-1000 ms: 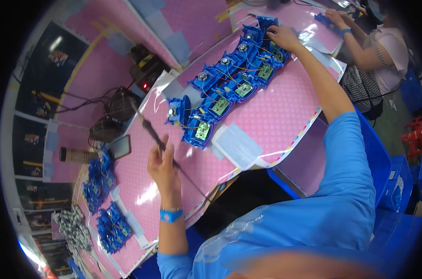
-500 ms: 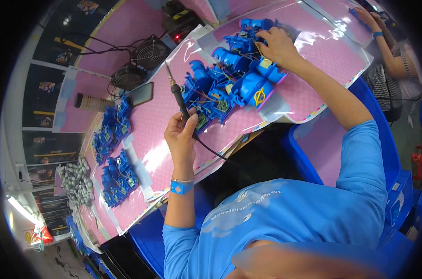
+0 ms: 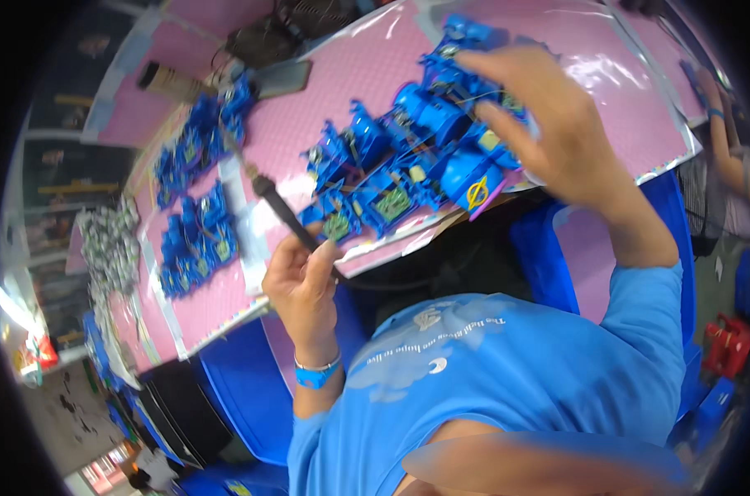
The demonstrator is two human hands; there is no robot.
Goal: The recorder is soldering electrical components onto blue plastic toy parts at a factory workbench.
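My left hand [image 3: 300, 289] grips a soldering iron [image 3: 282, 208] by its dark handle, near the table's front edge. Its metal tip angles up and left, away from the blue parts. Blurred by motion, my right hand [image 3: 561, 128] hovers over the right end of a cluster of blue plastic housings [image 3: 433, 116], thumb and fingers apart and nothing visible between them. Green circuit boards [image 3: 391, 201] and thin wires show in the nearer housings. One round blue housing [image 3: 472, 175] carries a yellow ring emblem and lies below my right hand.
More blue assemblies [image 3: 197, 248] lie at the left, beside a pile of small grey parts [image 3: 110, 248]. A phone [image 3: 282, 78] and a brown cylinder [image 3: 175, 83] are behind them. Blue bins [image 3: 247, 380] stand by the table. Another person's arm [image 3: 720, 136] is at far right.
My right hand has lifted off the blue housings and come nearer. My left hand has shifted slightly left and down with the soldering iron. The whole view has turned a little.
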